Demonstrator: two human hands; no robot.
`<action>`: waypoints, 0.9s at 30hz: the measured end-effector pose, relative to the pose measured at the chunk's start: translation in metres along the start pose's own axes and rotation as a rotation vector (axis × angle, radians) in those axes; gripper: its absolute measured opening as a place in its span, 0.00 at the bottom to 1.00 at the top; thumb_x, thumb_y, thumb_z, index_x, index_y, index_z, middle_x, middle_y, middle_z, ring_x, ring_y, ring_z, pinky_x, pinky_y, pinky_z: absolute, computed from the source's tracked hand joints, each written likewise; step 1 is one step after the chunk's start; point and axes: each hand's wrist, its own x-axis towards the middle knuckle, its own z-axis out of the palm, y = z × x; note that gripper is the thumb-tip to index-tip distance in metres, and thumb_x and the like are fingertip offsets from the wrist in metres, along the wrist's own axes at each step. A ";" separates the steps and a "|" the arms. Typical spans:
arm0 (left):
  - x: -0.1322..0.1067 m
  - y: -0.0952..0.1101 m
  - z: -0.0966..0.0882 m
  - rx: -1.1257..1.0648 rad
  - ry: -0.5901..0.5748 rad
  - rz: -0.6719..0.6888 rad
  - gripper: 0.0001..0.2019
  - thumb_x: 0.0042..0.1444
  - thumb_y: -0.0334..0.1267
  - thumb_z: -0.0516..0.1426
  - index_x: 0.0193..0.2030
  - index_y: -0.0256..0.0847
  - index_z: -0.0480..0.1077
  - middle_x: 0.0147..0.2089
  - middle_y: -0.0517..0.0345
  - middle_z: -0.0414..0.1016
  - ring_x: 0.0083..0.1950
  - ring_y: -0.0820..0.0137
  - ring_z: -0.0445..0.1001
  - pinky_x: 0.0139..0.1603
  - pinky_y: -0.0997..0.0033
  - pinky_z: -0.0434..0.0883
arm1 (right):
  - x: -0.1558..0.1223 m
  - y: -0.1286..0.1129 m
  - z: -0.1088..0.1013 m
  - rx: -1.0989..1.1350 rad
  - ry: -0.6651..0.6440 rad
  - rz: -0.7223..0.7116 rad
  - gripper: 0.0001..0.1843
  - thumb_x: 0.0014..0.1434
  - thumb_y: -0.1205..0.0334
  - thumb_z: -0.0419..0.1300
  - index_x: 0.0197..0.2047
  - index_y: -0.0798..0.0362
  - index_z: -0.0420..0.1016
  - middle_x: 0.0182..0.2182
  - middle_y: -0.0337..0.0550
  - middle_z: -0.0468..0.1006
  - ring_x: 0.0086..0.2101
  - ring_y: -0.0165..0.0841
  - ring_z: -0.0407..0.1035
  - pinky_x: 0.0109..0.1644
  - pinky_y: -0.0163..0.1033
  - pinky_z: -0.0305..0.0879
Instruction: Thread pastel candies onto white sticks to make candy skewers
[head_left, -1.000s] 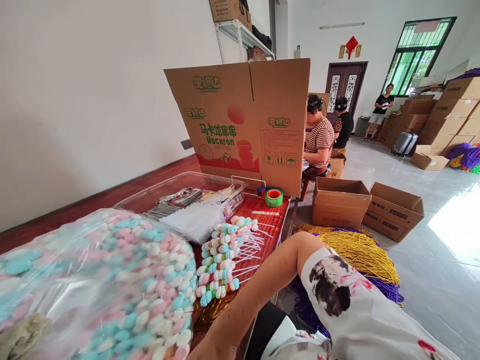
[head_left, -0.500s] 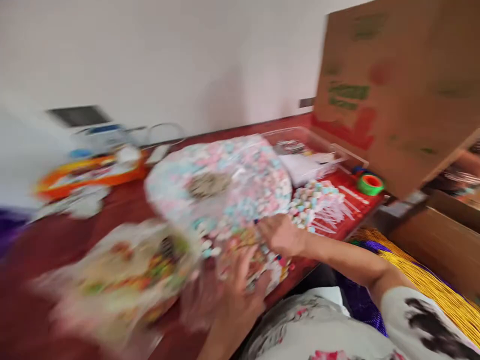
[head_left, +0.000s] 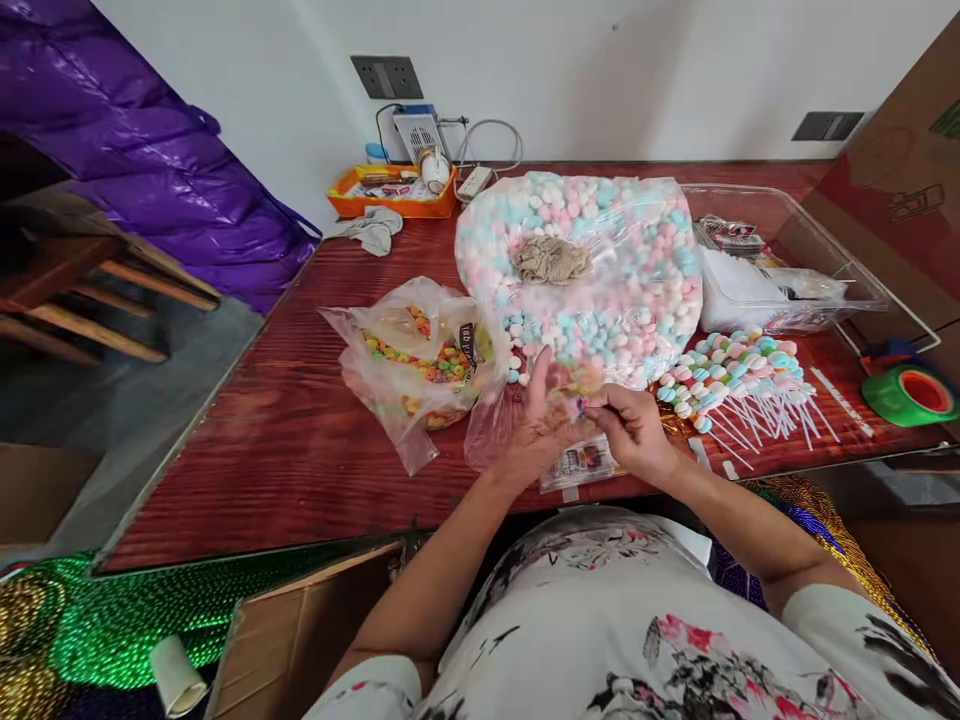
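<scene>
Clear plastic wrapper (head_left: 559, 395) pinched between both hands at the table's (head_left: 285, 450) near edge: left hand (head_left: 534, 432) cupped open beneath it, right hand (head_left: 634, 428) with grip closed on its end. Just beyond, big bag of pastel candies (head_left: 592, 270); multicoloured candy bag (head_left: 420, 355) to its left; candy skewers (head_left: 739, 385) toward the right edge.

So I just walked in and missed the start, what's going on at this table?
A person sits at a red table, both hands together over a small clear packet. The left hand is open beneath it while the right hand pinches something small at it. A big bag of pastel candies, a smaller bag of colourful candies and a pile of candy sticks lie around them.
</scene>
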 end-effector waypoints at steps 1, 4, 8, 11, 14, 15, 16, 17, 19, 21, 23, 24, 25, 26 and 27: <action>-0.002 -0.001 0.003 -0.069 -0.030 -0.025 0.36 0.59 0.50 0.60 0.72 0.50 0.54 0.68 0.47 0.65 0.68 0.56 0.64 0.60 0.55 0.70 | 0.004 -0.001 -0.002 -0.005 0.012 -0.030 0.10 0.65 0.65 0.52 0.31 0.51 0.68 0.24 0.36 0.70 0.25 0.27 0.64 0.31 0.34 0.61; -0.009 -0.004 0.008 -0.394 -0.187 -0.148 0.33 0.56 0.51 0.62 0.67 0.46 0.64 0.59 0.47 0.74 0.60 0.54 0.73 0.51 0.57 0.74 | 0.004 -0.001 -0.001 -0.050 0.006 -0.247 0.08 0.66 0.67 0.51 0.35 0.51 0.67 0.27 0.39 0.72 0.28 0.29 0.67 0.34 0.36 0.63; -0.012 -0.004 -0.004 -0.603 -0.147 -0.348 0.26 0.49 0.41 0.67 0.56 0.42 0.75 0.48 0.50 0.81 0.49 0.60 0.79 0.43 0.67 0.75 | -0.016 0.015 0.008 -0.287 -0.004 -0.461 0.08 0.63 0.72 0.51 0.42 0.52 0.67 0.32 0.45 0.76 0.32 0.33 0.69 0.35 0.38 0.63; -0.013 0.000 -0.016 -0.667 -0.087 -0.418 0.20 0.50 0.36 0.65 0.52 0.40 0.78 0.46 0.50 0.82 0.48 0.61 0.79 0.42 0.70 0.73 | -0.025 0.029 0.008 -0.483 -0.067 -0.575 0.10 0.59 0.74 0.51 0.43 0.54 0.68 0.32 0.46 0.76 0.30 0.34 0.68 0.33 0.39 0.60; -0.014 0.004 -0.023 -0.728 -0.090 -0.359 0.15 0.50 0.36 0.63 0.45 0.38 0.81 0.48 0.47 0.82 0.53 0.57 0.76 0.52 0.61 0.73 | -0.027 0.039 0.007 -0.582 -0.121 -0.578 0.10 0.57 0.74 0.51 0.40 0.54 0.67 0.30 0.45 0.74 0.28 0.34 0.66 0.32 0.39 0.56; -0.015 0.004 -0.024 -0.730 -0.092 -0.326 0.12 0.52 0.39 0.62 0.41 0.37 0.82 0.50 0.46 0.81 0.56 0.55 0.75 0.56 0.57 0.71 | -0.026 0.041 0.007 -0.586 -0.114 -0.551 0.10 0.56 0.74 0.51 0.39 0.54 0.67 0.29 0.44 0.74 0.28 0.34 0.65 0.32 0.39 0.55; -0.016 0.004 -0.023 -0.713 -0.084 -0.302 0.12 0.55 0.42 0.61 0.36 0.36 0.82 0.53 0.44 0.80 0.58 0.54 0.73 0.59 0.55 0.69 | -0.026 0.043 0.007 -0.586 -0.104 -0.521 0.10 0.56 0.74 0.50 0.40 0.54 0.67 0.29 0.44 0.74 0.27 0.34 0.65 0.32 0.39 0.55; -0.018 0.003 -0.021 -0.679 -0.054 -0.291 0.14 0.57 0.45 0.59 0.34 0.36 0.82 0.55 0.44 0.78 0.60 0.53 0.71 0.62 0.54 0.67 | -0.026 0.045 0.008 -0.584 -0.094 -0.497 0.10 0.56 0.74 0.50 0.40 0.54 0.67 0.29 0.44 0.74 0.27 0.34 0.65 0.32 0.39 0.55; -0.025 0.000 -0.013 -0.596 0.037 -0.313 0.13 0.58 0.45 0.61 0.40 0.38 0.82 0.60 0.47 0.75 0.64 0.56 0.69 0.65 0.56 0.65 | -0.025 0.045 0.011 -0.570 -0.071 -0.482 0.11 0.57 0.74 0.50 0.41 0.54 0.67 0.29 0.45 0.75 0.28 0.35 0.66 0.32 0.40 0.56; -0.033 -0.005 -0.002 -0.571 0.082 -0.340 0.22 0.53 0.41 0.66 0.55 0.45 0.76 0.61 0.51 0.74 0.63 0.60 0.69 0.64 0.59 0.65 | -0.025 0.042 0.016 -0.530 -0.032 -0.486 0.11 0.58 0.73 0.50 0.42 0.53 0.68 0.30 0.46 0.76 0.29 0.36 0.67 0.33 0.40 0.58; -0.040 -0.009 0.008 -0.591 0.017 -0.343 0.32 0.52 0.41 0.68 0.64 0.48 0.69 0.59 0.51 0.75 0.60 0.62 0.72 0.61 0.60 0.68 | -0.023 0.036 0.020 -0.437 0.032 -0.468 0.10 0.59 0.73 0.51 0.41 0.53 0.69 0.30 0.45 0.76 0.29 0.35 0.68 0.33 0.39 0.60; -0.043 -0.011 0.011 -0.579 -0.015 -0.326 0.31 0.53 0.42 0.67 0.65 0.47 0.68 0.57 0.50 0.77 0.58 0.62 0.74 0.60 0.60 0.69 | -0.022 0.031 0.022 -0.368 0.061 -0.430 0.09 0.59 0.72 0.52 0.40 0.52 0.70 0.29 0.44 0.75 0.29 0.34 0.67 0.33 0.39 0.60; -0.046 -0.012 0.011 -0.529 -0.011 -0.291 0.29 0.54 0.43 0.66 0.64 0.46 0.69 0.55 0.50 0.78 0.56 0.62 0.75 0.58 0.60 0.71 | -0.021 0.027 0.023 -0.284 0.079 -0.363 0.08 0.60 0.71 0.53 0.39 0.52 0.70 0.27 0.42 0.74 0.28 0.33 0.66 0.32 0.38 0.60; -0.048 -0.013 0.010 -0.436 0.027 -0.231 0.27 0.56 0.43 0.65 0.62 0.45 0.71 0.53 0.50 0.79 0.55 0.62 0.76 0.57 0.59 0.71 | -0.020 0.022 0.025 -0.184 0.084 -0.266 0.06 0.61 0.70 0.54 0.36 0.51 0.70 0.26 0.41 0.73 0.27 0.31 0.65 0.32 0.38 0.60; -0.051 -0.014 0.007 -0.306 0.084 -0.153 0.24 0.56 0.43 0.64 0.60 0.45 0.72 0.52 0.50 0.79 0.54 0.62 0.76 0.57 0.59 0.72 | -0.019 0.018 0.028 -0.058 0.072 -0.142 0.06 0.61 0.68 0.54 0.34 0.51 0.70 0.25 0.39 0.71 0.26 0.30 0.63 0.31 0.37 0.59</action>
